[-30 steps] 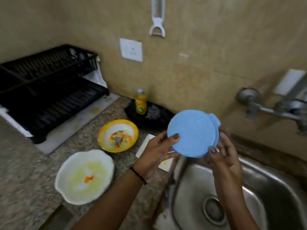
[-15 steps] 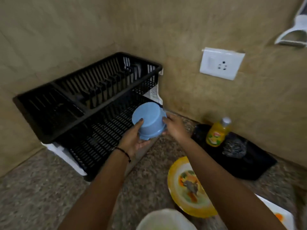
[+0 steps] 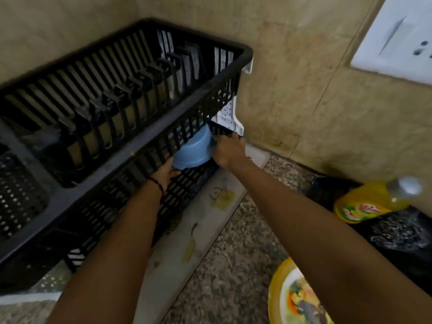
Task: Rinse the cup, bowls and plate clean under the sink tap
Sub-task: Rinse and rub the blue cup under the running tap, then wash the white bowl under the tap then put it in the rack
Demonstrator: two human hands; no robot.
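Hands are both gripping the blue cup at the right end of the black dish rack. Your left hand is cupping it from below, near its base, with the fingers curling up around the lower edge. Your right hand is clasping its right side, knuckles facing you. The fingertips on that side are hiding behind the cup, so you cannot tell how far they are wrapping.

The cup is tilting with its base pointing down and toward you and its wider mouth pointing up and away. It is sitting just under the front rail of the rack's upper tier, above the slatted lower shelf. Whether it is touching that shelf is not clear from this angle. A thin dark band is circling your left wrist.

The rack is standing on a white drain tray that is carrying yellowish stains, and the tray is lying on a speckled stone counter.

To the right, well apart from the cup, a yellow bottle of dish liquid is standing in a black holder against the tiled wall. A yellow-rimmed bowl with food remains in it is showing at the bottom edge, partly behind your right forearm. A white wall socket is showing at the top right.
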